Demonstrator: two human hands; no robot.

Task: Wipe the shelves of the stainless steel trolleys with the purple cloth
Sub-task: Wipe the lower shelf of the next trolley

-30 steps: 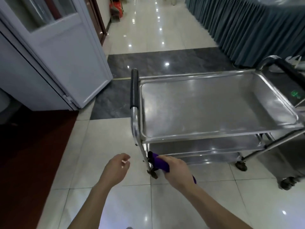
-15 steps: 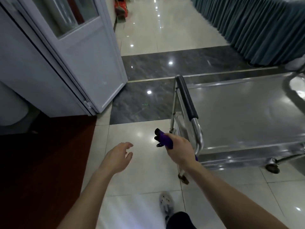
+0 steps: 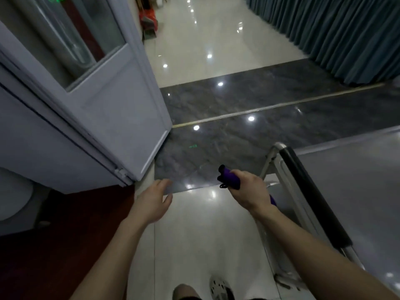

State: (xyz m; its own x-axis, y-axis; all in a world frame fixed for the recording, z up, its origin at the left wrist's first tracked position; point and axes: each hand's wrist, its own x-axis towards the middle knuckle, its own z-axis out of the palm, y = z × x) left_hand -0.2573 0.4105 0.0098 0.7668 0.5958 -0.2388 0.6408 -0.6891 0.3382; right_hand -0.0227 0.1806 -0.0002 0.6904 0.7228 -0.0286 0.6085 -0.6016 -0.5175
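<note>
My right hand [image 3: 249, 190] is closed around the bunched purple cloth [image 3: 230, 178], whose dark end sticks out to the left. It hangs in the air just left of the stainless steel trolley's black push handle [image 3: 311, 195]. The trolley's top shelf [image 3: 357, 187] fills the right side and runs out of frame. My left hand [image 3: 153, 202] floats over the floor with spread fingers and holds nothing. Both forearms reach in from the bottom.
A pale open door [image 3: 121, 118] with a glass pane stands at left, its corner near my left hand. Dark red flooring [image 3: 54, 245] lies below it. Glossy tiles and a dark marble strip [image 3: 238, 105] stretch ahead. Blue-grey curtains [image 3: 335, 29] line the far right. My feet [image 3: 220, 291] show at the bottom.
My view has swung left and closer, so the trolley slid to the right edge. My right hand rose with the cloth from beside the lower shelf to handle height.
</note>
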